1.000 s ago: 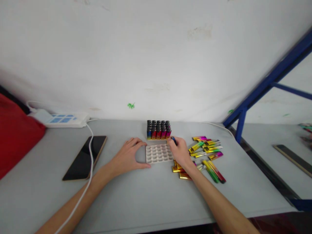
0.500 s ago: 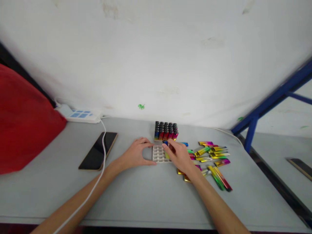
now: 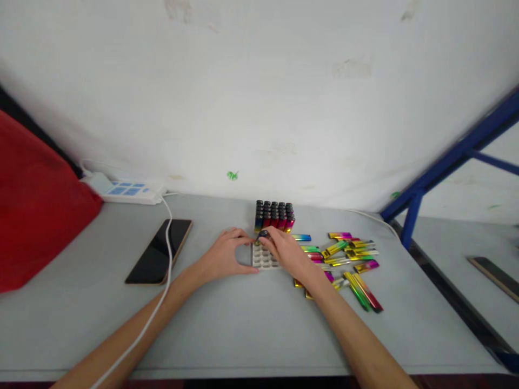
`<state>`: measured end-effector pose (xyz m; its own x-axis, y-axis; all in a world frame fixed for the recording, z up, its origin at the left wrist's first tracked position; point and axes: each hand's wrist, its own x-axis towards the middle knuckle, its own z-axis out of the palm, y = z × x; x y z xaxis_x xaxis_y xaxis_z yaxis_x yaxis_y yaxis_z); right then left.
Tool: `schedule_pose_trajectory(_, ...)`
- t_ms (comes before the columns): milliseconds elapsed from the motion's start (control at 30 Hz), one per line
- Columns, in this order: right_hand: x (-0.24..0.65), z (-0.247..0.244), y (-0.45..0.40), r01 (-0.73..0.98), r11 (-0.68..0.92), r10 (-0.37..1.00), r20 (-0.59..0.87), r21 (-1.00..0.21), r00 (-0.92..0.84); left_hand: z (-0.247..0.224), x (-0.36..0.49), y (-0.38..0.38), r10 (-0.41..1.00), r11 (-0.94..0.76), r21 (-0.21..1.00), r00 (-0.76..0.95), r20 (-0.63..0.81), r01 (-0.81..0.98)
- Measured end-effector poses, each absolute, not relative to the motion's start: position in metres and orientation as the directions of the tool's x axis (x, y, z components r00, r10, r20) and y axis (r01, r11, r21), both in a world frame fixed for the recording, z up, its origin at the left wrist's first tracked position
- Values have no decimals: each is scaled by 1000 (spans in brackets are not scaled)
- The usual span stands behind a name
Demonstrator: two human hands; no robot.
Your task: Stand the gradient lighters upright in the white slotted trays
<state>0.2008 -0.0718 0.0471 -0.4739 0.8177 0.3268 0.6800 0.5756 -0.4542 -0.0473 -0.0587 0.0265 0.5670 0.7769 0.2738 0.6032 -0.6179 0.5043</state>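
A small white tray (image 3: 265, 261) with rows of holes lies flat on the table. My left hand (image 3: 225, 254) spans its left side, thumb at the near corner and index finger at the far one, steadying it. Between the fingertips of my right hand (image 3: 286, 251) is a lighter (image 3: 263, 234) with a dark top, held over the tray's far left corner. My fingers cover its lower part and the tray's right side. Just behind stands a block of upright lighters (image 3: 274, 216) with black tops and coloured bodies, set in tight rows.
Loose shiny lighters (image 3: 340, 261) are scattered to the right. A black phone (image 3: 160, 251) lies left, crossed by a white cable (image 3: 167, 259). A power strip (image 3: 132, 192) and a red bag (image 3: 40, 200) are further left. A blue metal frame (image 3: 430, 186) stands right, the wall behind.
My right hand has moved left with the lighter, from over the tray's right part to its far left corner. My left hand stays at the tray's left side.
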Motion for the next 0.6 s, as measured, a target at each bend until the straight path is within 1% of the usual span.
schedule_pose_trajectory(67,198,49,-71,686,586,811,305,-432,-500,26,-48,-57,774,-621,504,571,274,600)
schedule_pose_trajectory(133,193,51,-70,723,574,819,278,-385,-502,26,-49,-57,769,-627,500,576,276,598)
schedule_pose_trajectory(233,188,56,-70,803,517,852,259,-295,-454,27,-50,-57,765,-632,495,581,276,596)
schedule_pose_trajectory(267,190,59,-70,813,505,859,265,-289,-439,28,-50,-57,768,-629,496,579,275,599)
schedule_pose_trajectory(300,196,61,-72,811,500,861,275,-305,-427,28,-50,-58,772,-625,496,574,274,603)
schedule_pose_trajectory(400,230,65,-75,750,506,860,319,-426,-399,29,-50,-60,780,-619,486,558,284,617)
schedule_pose_trajectory(433,246,65,-76,741,501,862,332,-447,-383,30,-49,-60,778,-622,481,557,290,618)
schedule_pose_trajectory(500,277,62,-75,771,476,872,342,-423,-351,30,-49,-61,771,-631,474,562,299,614)
schedule_pose_trajectory(600,309,54,-69,829,424,898,290,-366,-331,31,-48,-62,764,-641,467,567,309,609)
